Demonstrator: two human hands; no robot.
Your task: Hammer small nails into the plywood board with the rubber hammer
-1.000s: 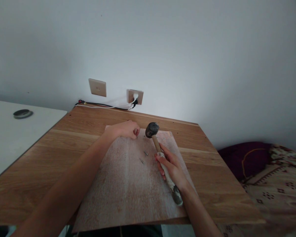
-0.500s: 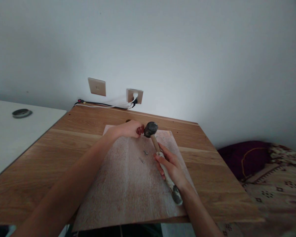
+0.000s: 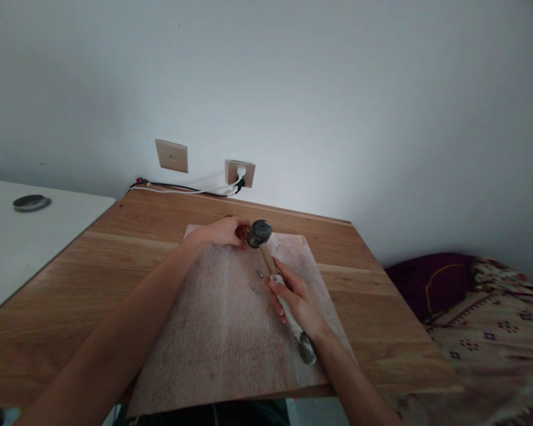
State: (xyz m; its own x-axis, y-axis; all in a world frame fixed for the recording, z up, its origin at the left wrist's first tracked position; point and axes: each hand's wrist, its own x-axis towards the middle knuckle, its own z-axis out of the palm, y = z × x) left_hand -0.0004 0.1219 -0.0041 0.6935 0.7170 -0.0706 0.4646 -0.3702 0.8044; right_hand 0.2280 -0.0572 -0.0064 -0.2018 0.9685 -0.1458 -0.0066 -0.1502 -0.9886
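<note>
Wooden handle, dark metal head: the hammer (image 3: 275, 278) is stiff and top-heavy, I think, so low on the handle is the good place to hold. My right hand (image 3: 293, 299) wraps it there, fingers closed around. Its head is just beside my left hand (image 3: 222, 232), outstretched on the board (image 3: 231, 337), fingers pinched together; on what, I cannot see.

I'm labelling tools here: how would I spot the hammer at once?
On the brown wooden table lies a pale plywood board. Over it, the right hand grips the hammer: light wooden handle, dark rounded head, far bigger than the small nails beside it.
</note>
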